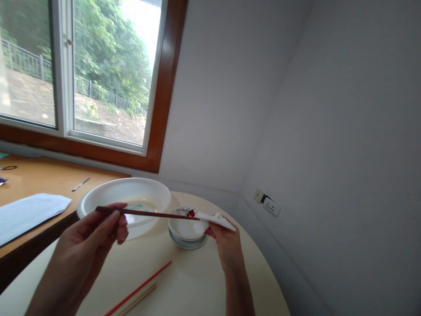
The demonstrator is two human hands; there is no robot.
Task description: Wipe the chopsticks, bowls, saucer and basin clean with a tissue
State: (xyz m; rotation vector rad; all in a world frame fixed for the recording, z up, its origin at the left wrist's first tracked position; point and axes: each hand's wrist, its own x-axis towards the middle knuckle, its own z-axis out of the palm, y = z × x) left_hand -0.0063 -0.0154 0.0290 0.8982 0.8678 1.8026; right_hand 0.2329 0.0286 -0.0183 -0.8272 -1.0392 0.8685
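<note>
My left hand (95, 235) pinches a dark brown chopstick (148, 213) near its thicker end. The stick lies almost level and points to the right. My right hand (223, 237) is closed on a folded white cloth or tissue (217, 220), which meets the thin tip of the chopstick; whether it wraps around the tip is hard to see. Behind the tip stands a stack of bowls (187, 232), the top one white with a red and black pattern. A red chopstick (141, 287) and pale wooden chopsticks (138, 299) rest on the round table (194, 281).
A large white basin (98, 188) stands at the table's back left. The wooden desk (42, 169) alongside holds white paper (29, 215), a pen (80, 184) and part of a pair of scissors (8, 167). A wall with a socket (271, 206) borders the right side.
</note>
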